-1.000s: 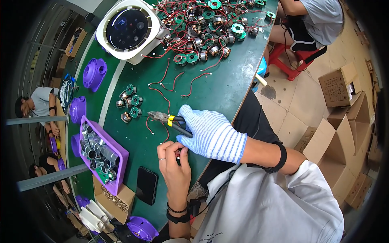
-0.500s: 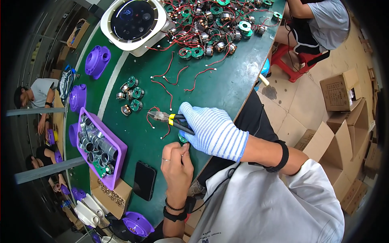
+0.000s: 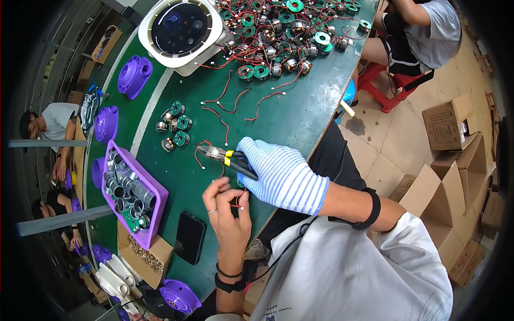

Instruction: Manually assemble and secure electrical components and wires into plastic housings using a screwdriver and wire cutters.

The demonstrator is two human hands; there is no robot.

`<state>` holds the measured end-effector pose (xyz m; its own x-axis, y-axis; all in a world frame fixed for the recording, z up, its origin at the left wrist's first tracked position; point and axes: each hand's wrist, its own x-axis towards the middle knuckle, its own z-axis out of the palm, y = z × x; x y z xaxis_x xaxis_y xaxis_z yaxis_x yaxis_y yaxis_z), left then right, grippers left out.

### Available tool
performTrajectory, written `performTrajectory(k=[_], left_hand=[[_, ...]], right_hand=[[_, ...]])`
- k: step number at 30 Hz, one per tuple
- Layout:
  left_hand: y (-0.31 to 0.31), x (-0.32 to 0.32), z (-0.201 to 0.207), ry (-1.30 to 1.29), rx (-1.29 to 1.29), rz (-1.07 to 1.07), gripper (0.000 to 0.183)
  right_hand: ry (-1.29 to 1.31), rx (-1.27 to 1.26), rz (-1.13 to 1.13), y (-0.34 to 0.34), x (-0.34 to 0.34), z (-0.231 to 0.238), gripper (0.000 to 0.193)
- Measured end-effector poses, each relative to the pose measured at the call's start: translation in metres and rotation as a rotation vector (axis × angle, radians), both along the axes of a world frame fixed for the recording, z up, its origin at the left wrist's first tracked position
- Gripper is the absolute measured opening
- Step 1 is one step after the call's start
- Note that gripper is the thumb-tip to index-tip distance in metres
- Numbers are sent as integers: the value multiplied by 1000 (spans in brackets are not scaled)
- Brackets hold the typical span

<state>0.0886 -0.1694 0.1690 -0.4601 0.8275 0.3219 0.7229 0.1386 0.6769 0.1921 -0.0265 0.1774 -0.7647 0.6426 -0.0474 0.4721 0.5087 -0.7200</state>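
Over the last second the left hand (image 3: 227, 206) has slid down the desk (image 3: 300, 112) toward the body, drawing the red wire (image 3: 235, 200) with it. The gloved right hand (image 3: 281, 174) and its pliers (image 3: 227, 158) followed slightly, staying just above the left.
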Motion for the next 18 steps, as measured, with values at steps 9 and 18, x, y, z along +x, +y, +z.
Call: performTrajectory(k=[9, 18], left_hand=[[-2, -10, 0, 128, -60, -88, 12], [-2, -6, 17, 228, -160, -171, 13]], right_hand=[[15, 300, 57, 16, 56, 19, 36], [-112, 429, 166, 15, 83, 29, 22]])
